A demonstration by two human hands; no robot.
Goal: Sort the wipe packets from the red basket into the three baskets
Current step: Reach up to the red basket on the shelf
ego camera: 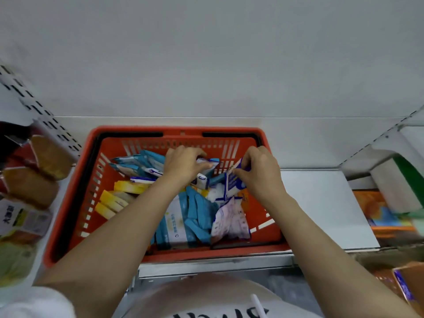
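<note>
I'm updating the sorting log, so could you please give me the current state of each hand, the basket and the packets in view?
Left hand: curled, gripping a blue-and-white packet.
Right hand: pinching a purple-and-white packet.
Red basket: on the shelf, still holding many packets.
Yellow packets: stacked at the basket's left side.
Blue packets: piled loose in the middle.
Crumpled pale packet: lying by the near right corner.

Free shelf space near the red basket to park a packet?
Bare white shelf right of the red basket, bounded by orange boxes farther right. A bare strip behind the basket along the back wall. Left side is crowded with bagged goods. Both hands, left hand and right hand, work inside among packets.
</note>
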